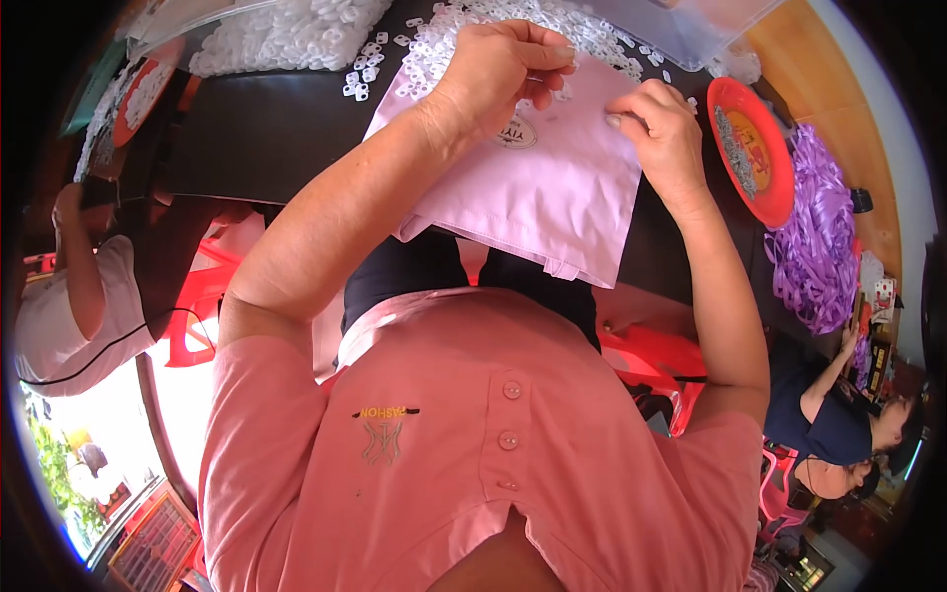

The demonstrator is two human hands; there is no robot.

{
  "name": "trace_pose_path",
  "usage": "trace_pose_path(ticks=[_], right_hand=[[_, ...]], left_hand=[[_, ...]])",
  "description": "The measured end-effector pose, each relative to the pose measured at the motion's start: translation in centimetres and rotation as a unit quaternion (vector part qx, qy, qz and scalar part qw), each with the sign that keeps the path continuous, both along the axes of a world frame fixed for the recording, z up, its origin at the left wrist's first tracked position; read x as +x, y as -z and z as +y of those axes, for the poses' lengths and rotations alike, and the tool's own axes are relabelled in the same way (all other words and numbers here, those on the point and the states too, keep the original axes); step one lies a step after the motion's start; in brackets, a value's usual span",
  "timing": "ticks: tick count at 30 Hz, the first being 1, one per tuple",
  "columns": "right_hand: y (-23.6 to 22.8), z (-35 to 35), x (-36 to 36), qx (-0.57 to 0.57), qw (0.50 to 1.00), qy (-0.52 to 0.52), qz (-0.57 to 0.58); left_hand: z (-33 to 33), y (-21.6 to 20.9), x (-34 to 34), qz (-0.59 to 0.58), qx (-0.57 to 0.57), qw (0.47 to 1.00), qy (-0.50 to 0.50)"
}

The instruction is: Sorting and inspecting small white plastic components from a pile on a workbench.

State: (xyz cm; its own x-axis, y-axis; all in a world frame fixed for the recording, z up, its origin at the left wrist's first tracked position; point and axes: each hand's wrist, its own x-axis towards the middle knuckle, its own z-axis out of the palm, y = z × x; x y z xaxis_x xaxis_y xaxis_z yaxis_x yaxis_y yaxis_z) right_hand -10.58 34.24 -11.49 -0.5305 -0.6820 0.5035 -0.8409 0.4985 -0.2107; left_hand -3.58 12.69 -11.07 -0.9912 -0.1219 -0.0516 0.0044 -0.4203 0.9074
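A pink cloth point(562, 187) with a printed oval emblem lies in front of me, its near edge hanging over the dark table's edge toward my lap. Above its far part, my left hand point(498, 74) is closed in a pinch; whatever sits between thumb and forefinger is too small to name. My right hand point(663, 128) has its fingers curled together at the cloth's right edge, and I cannot make out what they hold. A heap of small white plastic pieces point(434, 44) with holes spreads behind the cloth, partly hidden by my left hand.
Right of my right hand stands a red plate point(727, 94) with small grey pieces, beside a bundle of purple ribbons point(814, 237). A clear bag of white pieces point(291, 39) is at the back left of the table point(252, 128). Other people sit at both sides.
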Motion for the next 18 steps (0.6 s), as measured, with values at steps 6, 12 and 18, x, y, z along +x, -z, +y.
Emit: trace_pose_path(ticks=[6, 12, 18], right_hand=[[0.9, 0.1, -0.5, 0.0, 0.998, -0.021, 0.061], [-0.4, -0.4, -0.1, 0.026, 0.995, -0.014, 0.095], [-2.9, -2.6, 0.9, -0.179, 0.929, -0.041, -0.321]], left_hand=[[0.6, -0.4, 0.1, 0.004, -0.014, 0.999, 0.031], [0.5, -0.1, 0.1, -0.005, -0.006, 0.999, 0.04], [0.5, -0.6, 0.4, 0.003, -0.007, 1.0, 0.017]])
